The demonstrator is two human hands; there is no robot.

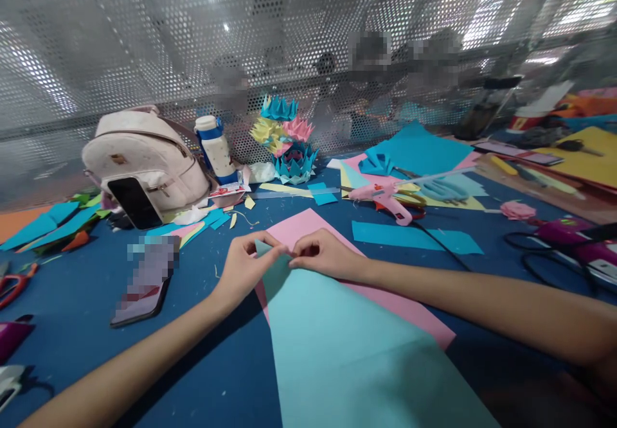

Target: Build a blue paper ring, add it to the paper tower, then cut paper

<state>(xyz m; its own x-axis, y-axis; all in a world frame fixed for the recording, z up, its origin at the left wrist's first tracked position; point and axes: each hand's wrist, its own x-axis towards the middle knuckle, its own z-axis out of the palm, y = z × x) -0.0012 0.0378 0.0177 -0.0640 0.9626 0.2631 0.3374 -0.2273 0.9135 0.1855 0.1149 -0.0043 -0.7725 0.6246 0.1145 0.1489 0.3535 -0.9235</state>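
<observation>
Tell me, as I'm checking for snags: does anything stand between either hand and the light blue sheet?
Nothing visible: left hand and right hand both touch the light blue sheet; the pink sheet lies beneath it.

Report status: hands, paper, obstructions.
Left hand and right hand pinching light-blue paper at its far end. It overlaps pink sheet. Glue gun lies beyond, not blocking.

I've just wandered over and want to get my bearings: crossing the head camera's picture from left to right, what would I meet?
Red-handled scissors, pale backpack, the person's left hand, their right hand, pink glue gun, pink flower.
</observation>
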